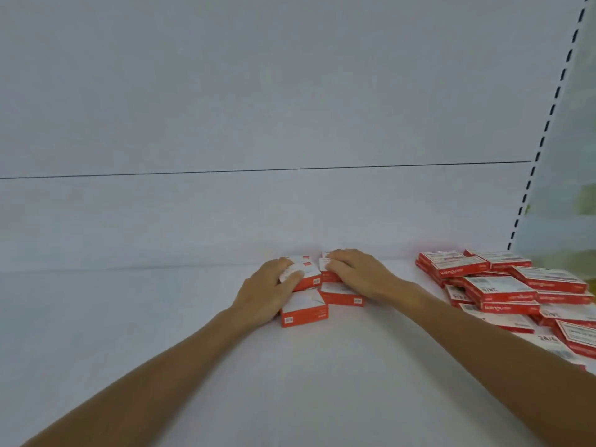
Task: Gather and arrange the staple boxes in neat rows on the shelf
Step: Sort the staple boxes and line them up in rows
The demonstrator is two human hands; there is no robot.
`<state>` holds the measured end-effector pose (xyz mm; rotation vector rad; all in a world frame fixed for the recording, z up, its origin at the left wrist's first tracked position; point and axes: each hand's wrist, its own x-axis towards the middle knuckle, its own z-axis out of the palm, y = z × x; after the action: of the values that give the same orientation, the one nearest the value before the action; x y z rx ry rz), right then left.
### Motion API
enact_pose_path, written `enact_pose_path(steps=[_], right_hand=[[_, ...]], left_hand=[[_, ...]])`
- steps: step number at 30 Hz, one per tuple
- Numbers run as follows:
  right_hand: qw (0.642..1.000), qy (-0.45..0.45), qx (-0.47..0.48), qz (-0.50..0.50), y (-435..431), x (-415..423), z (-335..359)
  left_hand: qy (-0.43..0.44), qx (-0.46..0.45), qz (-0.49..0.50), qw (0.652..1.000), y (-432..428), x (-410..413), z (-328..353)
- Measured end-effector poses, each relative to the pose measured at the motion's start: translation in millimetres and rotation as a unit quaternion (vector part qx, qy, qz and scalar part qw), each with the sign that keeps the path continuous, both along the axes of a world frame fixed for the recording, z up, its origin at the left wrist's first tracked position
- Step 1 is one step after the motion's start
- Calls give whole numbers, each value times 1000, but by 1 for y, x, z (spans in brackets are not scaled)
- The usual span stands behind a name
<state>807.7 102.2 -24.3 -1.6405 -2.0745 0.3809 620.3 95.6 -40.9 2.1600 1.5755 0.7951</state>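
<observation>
Several red and white staple boxes sit in a small cluster near the back of the white shelf [193, 317]. My left hand [269, 291] grips the upper box of the left stack [308, 279], thumb on its top. A lower box [304, 312] lies in front of it. My right hand [358, 272] lies over the right stack, fingers curled on the rear box [327, 264]. Another box [343, 296] lies under its wrist side. A loose heap of staple boxes [503, 290] fills the right end of the shelf.
The white back panel [258, 124] rises right behind the cluster. A slotted upright [545, 130] marks the right side of the bay. Bare shelf surface stretches to the left and in front of my hands.
</observation>
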Motion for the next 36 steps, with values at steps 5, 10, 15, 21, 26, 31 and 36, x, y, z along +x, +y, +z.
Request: enact_pose_path(steps=[5, 10, 15, 21, 26, 31, 36], right_hand=[[1000, 2, -2, 9, -24, -3, 7], [1000, -6, -8, 29, -57, 0, 7], [997, 8, -60, 37, -79, -2, 11], [999, -1, -27, -24, -65, -12, 43], [993, -103, -51, -9, -17, -24, 34], [994, -77, -69, 24, 0, -36, 21], [998, -67, -13, 8, 7, -34, 14]], left_hand=[[-43, -12, -49, 998, -12, -3, 3], [-35, -43, -102, 993, -30, -13, 4], [-84, -87, -117, 986, -44, -25, 9], [-142, -65, -54, 986, -44, -28, 9], [-97, -65, -48, 992, -43, -30, 12], [-79, -93, -65, 990, -42, -33, 12], [-106, -115, -64, 986, -42, -34, 11]])
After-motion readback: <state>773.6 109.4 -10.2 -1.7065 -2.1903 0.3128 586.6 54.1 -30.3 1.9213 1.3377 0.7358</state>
